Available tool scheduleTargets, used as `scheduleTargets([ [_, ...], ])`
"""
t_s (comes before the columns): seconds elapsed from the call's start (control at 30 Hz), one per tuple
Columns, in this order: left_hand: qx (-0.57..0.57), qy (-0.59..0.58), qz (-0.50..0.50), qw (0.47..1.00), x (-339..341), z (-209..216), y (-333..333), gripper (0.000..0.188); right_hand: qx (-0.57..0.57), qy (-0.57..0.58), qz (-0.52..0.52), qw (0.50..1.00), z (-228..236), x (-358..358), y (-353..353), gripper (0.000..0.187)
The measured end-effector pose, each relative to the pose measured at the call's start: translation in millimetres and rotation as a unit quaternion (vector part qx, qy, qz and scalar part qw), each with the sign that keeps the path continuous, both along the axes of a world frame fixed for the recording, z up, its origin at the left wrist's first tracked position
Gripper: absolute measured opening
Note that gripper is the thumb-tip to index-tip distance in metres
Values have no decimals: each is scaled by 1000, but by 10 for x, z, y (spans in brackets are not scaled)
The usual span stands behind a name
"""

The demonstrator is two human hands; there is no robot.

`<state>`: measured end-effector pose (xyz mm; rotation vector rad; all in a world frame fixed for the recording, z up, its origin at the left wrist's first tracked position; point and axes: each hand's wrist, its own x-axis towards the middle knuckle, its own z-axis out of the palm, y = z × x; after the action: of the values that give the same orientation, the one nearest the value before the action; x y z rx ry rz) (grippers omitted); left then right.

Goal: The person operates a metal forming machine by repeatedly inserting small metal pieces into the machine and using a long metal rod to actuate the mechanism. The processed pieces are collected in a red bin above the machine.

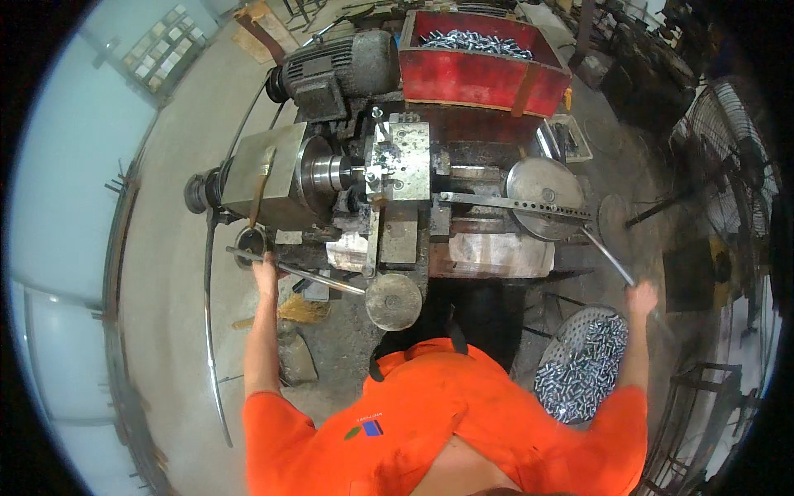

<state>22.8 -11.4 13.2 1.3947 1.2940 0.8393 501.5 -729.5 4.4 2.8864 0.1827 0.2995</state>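
Observation:
A small lathe-like machine stands in front of me, with a metal headstock point(263, 178) and spindle chuck point(327, 174) on the left and a tool block point(405, 161) in the middle. My left hand point(265, 271) is closed round a long steel lever point(322, 281), whose inner end joins a round metal disc point(394, 302). On the other side, my right hand point(641, 296) grips a second lever point(608, 255). That one runs up to a larger disc point(544, 197) beneath a perforated flat bar point(513, 202). Any workpiece at the chuck is too small to make out.
Behind the machine sit an electric motor point(347, 70) and a red bin point(480, 83) of small metal parts. A perforated round tray point(571, 343) near my right arm holds more parts. A caged fan point(728, 157) stands far right; a straw broom point(302, 310) lies below my left hand.

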Motion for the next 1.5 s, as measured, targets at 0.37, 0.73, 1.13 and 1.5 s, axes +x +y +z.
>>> scheduleTargets([
  [0.37, 144, 345, -203, 905, -759, -1060, 172, 45, 330, 47, 163, 929, -753, -1106, 1022, 65],
  [0.73, 188, 437, -76, 876, -220, -1921, -524, 45, 637, 455, -214, 584, -1272, -2203, 1858, 63],
  [1.13, 64, 564, -301, 767, -358, -1080, -404, 60, 283, 425, 237, 827, -329, -2013, 1536, 50],
  [1.5, 238, 319, -113, 910, -1398, 876, 169, 35, 305, 164, 622, 702, 1893, -1473, 4990, 36],
])
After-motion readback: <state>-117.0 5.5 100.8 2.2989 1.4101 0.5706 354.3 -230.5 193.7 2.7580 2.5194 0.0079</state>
